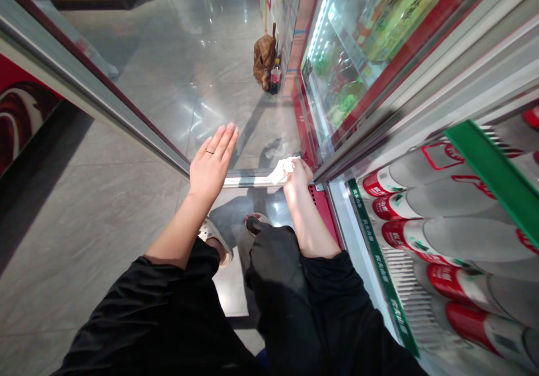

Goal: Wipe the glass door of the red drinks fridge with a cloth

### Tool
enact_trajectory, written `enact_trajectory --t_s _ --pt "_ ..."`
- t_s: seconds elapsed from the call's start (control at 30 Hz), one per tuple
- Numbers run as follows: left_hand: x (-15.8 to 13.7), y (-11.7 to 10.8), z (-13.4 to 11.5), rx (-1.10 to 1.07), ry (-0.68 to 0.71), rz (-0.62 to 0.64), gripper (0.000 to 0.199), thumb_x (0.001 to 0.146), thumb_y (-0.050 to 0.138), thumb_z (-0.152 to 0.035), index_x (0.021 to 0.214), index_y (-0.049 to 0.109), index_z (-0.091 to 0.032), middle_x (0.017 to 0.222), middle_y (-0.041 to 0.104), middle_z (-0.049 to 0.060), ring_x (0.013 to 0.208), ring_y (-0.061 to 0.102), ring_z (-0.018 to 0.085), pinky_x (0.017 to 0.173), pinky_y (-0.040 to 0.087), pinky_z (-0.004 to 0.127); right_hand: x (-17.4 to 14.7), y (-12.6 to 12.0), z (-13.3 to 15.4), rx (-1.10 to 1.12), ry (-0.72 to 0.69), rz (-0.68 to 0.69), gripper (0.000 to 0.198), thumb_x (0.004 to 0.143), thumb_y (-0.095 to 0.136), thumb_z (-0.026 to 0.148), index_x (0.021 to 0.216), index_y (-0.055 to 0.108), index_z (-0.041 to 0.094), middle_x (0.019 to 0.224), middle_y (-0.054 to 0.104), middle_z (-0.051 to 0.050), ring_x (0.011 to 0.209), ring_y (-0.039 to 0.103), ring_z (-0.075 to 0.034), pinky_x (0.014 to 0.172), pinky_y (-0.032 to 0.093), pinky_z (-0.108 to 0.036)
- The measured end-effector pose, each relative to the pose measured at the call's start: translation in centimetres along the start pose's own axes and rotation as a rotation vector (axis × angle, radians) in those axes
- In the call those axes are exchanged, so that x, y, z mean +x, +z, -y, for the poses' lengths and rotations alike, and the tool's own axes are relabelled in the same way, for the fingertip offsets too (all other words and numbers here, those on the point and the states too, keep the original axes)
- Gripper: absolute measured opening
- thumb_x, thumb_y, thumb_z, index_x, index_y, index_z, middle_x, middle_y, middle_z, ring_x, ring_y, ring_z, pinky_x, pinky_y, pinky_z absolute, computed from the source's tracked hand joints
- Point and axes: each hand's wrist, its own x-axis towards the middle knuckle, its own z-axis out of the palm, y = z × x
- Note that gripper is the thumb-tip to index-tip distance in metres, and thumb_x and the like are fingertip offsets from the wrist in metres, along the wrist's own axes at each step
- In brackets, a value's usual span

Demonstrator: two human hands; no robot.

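Observation:
My right hand [298, 175] is closed on a crumpled white tissue [282, 169], low on a glass door [168, 56] near its bottom corner on the right. The tissue lies against the lower edge of the pane, just above the pale bottom frame [248, 180]. My left hand [213, 163] lies flat, fingers stretched out together and pointing up the glass, with a thin ring on one finger. Nothing shows in it. The palm side is hidden, so I cannot tell how firmly it touches the pane.
Right of me, shelves hold several red-labelled bottles [404, 235] behind a green shelf strip [385, 275]. Through the glass I see a brown bag [264, 62] and a dark drink bottle [275, 77] on the floor beside stacked boxes [295, 45]. My sandalled feet are below the door frame.

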Motion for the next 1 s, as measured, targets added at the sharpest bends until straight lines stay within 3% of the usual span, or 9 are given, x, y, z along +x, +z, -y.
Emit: enact_trajectory --t_s 0.1,0.2,0.4,0.63,0.9,1.0 --pt "0.0 -0.1 0.1 -0.006 0.0 0.003 0.061 0.121 0.024 -0.026 0.182 0.023 -0.035 0.188 0.026 -0.002 0.176 0.023 0.019 0.148 0.007 0.038 0.2 -0.2 0.3 0.016 0.02 -0.05 0.023 0.078 0.084 0.008 0.078 0.064 0.019 0.063 0.069 0.009 0.059 0.068 -0.01 0.06 0.059 -0.022" --pt "0.0 -0.2 0.0 -0.003 0.001 -0.004 0.061 0.121 0.024 -0.025 0.182 0.024 -0.035 0.188 0.027 -0.003 0.175 0.023 0.018 0.148 0.007 0.038 0.7 -0.5 0.5 0.009 0.036 -0.094 0.025 0.075 0.082 0.006 0.073 0.061 0.02 0.059 0.068 0.009 0.056 0.066 -0.01 0.056 0.058 -0.021" --pt "0.1 -0.4 -0.2 0.016 -0.006 0.007 0.062 0.122 0.025 -0.025 0.182 0.021 -0.037 0.188 0.027 -0.003 0.175 0.026 0.019 0.148 0.008 0.038 2.4 -1.3 0.8 -0.029 0.034 -0.175 0.036 0.081 0.081 0.008 0.064 0.053 0.021 0.05 0.053 0.014 0.045 0.054 -0.006 0.046 0.046 -0.016" --pt "-0.1 -0.2 -0.1 0.074 0.007 -0.006 0.063 0.121 0.026 -0.023 0.182 0.021 -0.036 0.188 0.026 -0.003 0.175 0.024 0.016 0.147 0.007 0.034 2.8 -2.0 1.9 -0.023 -0.029 -0.127 0.026 0.073 0.084 0.01 0.074 0.061 0.021 0.059 0.065 0.012 0.051 0.063 -0.005 0.054 0.055 -0.014" --pt "-0.3 -0.1 -0.1 0.036 -0.024 0.007 0.063 0.121 0.025 -0.024 0.182 0.021 -0.036 0.189 0.024 -0.002 0.176 0.019 0.019 0.148 0.002 0.039 4.8 -3.3 2.8 -0.007 -0.036 -0.209 0.034 0.087 0.085 0.016 0.069 0.056 0.02 0.054 0.054 0.013 0.047 0.056 -0.006 0.047 0.05 -0.017" --pt "-0.3 -0.1 0.0 0.064 -0.025 0.0 0.063 0.121 0.025 -0.024 0.182 0.022 -0.036 0.188 0.024 -0.003 0.176 0.019 0.017 0.147 0.002 0.037 5.6 -3.9 3.4 0.004 -0.061 -0.236 0.03 0.081 0.084 0.013 0.07 0.057 0.021 0.055 0.056 0.013 0.049 0.057 -0.007 0.049 0.053 -0.018"
